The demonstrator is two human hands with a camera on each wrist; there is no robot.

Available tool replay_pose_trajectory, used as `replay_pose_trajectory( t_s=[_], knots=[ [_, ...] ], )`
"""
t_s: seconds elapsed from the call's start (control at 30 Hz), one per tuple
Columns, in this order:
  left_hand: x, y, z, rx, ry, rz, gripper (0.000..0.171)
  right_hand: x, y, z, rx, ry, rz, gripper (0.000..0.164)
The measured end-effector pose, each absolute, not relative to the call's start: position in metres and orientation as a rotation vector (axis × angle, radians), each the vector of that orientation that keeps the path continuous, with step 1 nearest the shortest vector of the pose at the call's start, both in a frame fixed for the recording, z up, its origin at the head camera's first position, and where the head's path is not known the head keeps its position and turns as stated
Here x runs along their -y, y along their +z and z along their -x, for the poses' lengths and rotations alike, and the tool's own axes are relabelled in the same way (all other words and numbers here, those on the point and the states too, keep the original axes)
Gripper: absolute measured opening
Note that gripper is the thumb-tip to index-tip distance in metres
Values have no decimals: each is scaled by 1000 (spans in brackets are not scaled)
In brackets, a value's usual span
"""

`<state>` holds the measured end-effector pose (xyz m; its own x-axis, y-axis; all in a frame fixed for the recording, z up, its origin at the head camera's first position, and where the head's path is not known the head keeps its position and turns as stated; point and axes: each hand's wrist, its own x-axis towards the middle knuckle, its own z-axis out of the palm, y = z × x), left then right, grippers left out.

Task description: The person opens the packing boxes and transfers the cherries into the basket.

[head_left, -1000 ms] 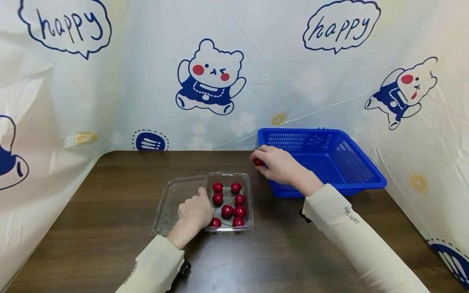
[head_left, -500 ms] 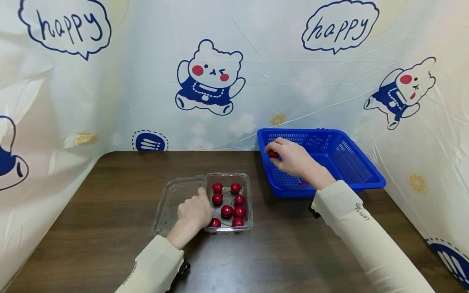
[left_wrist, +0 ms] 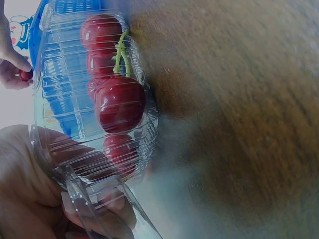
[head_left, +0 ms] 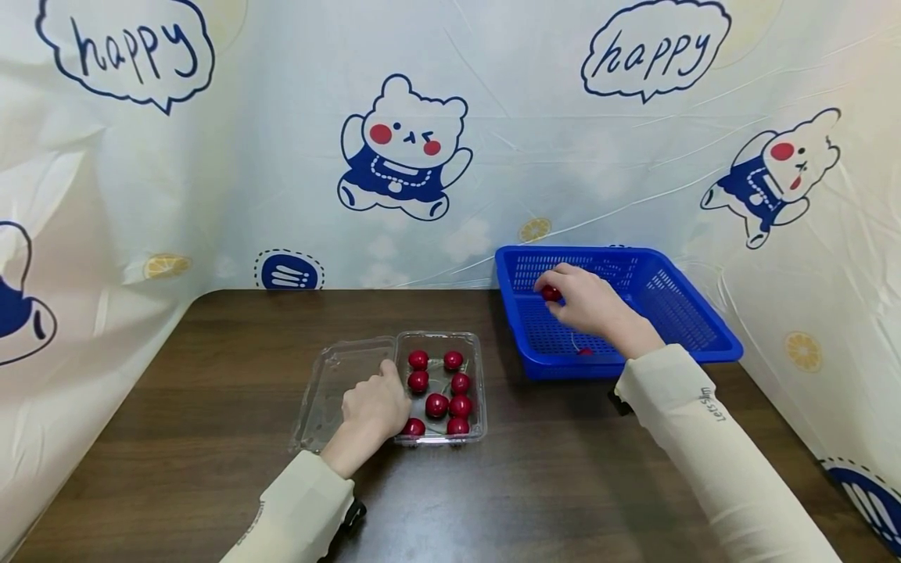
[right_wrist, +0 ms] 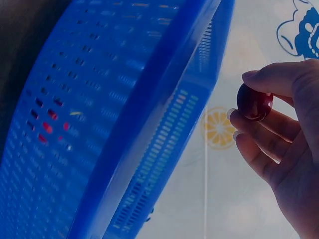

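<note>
My right hand (head_left: 587,301) pinches a dark red cherry (right_wrist: 254,102) between thumb and fingers, above the left part of the blue plastic basket (head_left: 693,313). One cherry (head_left: 585,352) with a stem lies low inside that basket, near its front wall. My left hand (head_left: 376,403) grips the clear plastic clamshell box (head_left: 482,375) at its left side, where the open lid (head_left: 324,383) joins it. Several cherries (head_left: 437,406) sit in the box, some with green stems (left_wrist: 122,52) that show in the left wrist view. Part of the left hand's fingers is seen only through the plastic.
The box and basket stand on a brown wooden table (head_left: 211,407), the basket at the back right. A cloth printed with cartoon bears (head_left: 394,176) hangs behind the table and along both sides.
My right hand has moved right with the cherry, from beside the basket's left rim to over its inside. The cherry in the basket has come into view. My left hand and the box stay put.
</note>
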<state>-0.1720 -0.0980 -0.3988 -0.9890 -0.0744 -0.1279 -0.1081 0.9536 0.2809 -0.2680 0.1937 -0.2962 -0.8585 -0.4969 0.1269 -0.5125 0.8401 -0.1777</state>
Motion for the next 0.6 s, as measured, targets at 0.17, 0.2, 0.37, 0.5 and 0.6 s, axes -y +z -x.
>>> replay_pose_trajectory(
  t_s=[0.17,0.2,0.37,0.5,0.6],
  knots=[
    [98,-399,172,-2995,438,142,28,-206,-299,272,2970,301,-758,28],
    [98,-399,172,-2994,437,143,28,-208,-300,273,2973,294,-751,28],
    [98,-398,172,-2987,433,141,29,-221,-301,275,2990,269,-724,27],
    [98,-397,171,-2984,429,142,29,-226,-302,276,3005,273,-698,28],
    [97,-398,172,-2986,428,142,29,-231,-303,276,3023,270,-676,29]
  ],
)
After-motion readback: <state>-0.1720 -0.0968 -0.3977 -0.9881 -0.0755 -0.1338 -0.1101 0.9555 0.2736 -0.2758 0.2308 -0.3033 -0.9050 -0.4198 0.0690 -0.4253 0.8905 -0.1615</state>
